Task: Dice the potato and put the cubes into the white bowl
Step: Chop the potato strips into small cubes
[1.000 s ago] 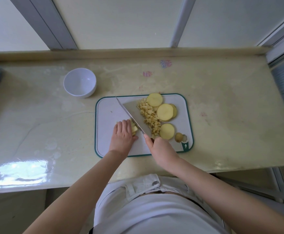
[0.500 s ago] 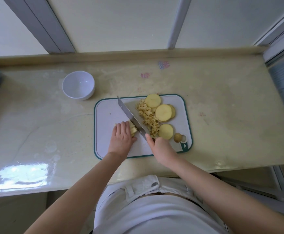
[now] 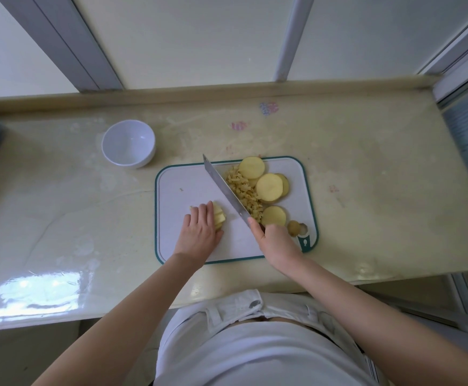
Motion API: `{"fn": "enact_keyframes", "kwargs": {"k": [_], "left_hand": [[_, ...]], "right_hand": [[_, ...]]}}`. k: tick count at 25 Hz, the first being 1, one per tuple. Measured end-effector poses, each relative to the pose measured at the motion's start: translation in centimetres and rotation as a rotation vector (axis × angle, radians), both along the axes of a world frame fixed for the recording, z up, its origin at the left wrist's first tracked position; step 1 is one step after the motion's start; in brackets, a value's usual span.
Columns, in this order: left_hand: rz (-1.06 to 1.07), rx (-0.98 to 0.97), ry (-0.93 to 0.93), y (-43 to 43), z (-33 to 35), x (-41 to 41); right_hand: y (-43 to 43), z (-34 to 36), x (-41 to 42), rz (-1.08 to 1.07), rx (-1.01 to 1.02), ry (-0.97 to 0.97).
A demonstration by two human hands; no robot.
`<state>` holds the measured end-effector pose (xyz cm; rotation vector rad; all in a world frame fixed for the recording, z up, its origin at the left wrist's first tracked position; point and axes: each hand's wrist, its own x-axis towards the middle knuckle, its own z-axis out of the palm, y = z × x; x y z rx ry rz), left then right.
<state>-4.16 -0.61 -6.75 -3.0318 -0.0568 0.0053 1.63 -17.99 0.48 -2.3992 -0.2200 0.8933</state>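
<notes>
Working on the cutting board, centre of the counter.

Hands:
- Pressing the left hand down on a small stack of potato strips, fingers extended forward and laid flat over it. No curl round the stack to be made out.
- Gripping the knife by its handle in the right hand, fingers wrapped round it.

Key relation:
- Holding the blade on a diagonal, from the right hand at the near right to the tip at the far edge of the board.
- Keeping the stack to the left of the blade, apart from it, with bare board between.
- Placing the stack directly under the left hand, so well nearer that hand than the right.
- Cannot tell the long axis of the strips beneath the fingers, nor whether the edge rests on the board or sits above it.

Remaining stock:
- Diced pile lying against the right side of the blade.
- Round slices just beyond it, uncut.
- White bowl standing off the board at the far left, on the left hand's side, with no cubes visible inside.

Judged as mid-dicing, with transfer not yet begun. For the next cut, shift the blade left to the exposed right end of the stack. Keep the fingertips back from the edge.
</notes>
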Motion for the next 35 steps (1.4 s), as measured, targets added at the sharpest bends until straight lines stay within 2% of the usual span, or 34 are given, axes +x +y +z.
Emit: {"fn": "enact_keyframes", "kwargs": {"k": [10, 15, 23, 35], "left_hand": [[0.017, -0.047, -0.057, -0.9, 0.1, 1.0], [0.038, -0.100, -0.067, -0.6, 0.6, 0.5], [0.069, -0.009, 0.022, -1.5, 0.1, 0.2], [0.058, 0.041, -0.016, -1.4, -0.2, 0.4]], "right_hand": [[-0.5, 1.2, 0.4, -0.041, 0.020, -0.012], [-0.5, 2.3, -0.1, 0.003, 0.022, 0.015], [-0.2, 3.2, -0.4, 0.072, -0.017, 0.016], [0.4, 2.9, -0.1, 0.097, -0.072, 0.082]]}}
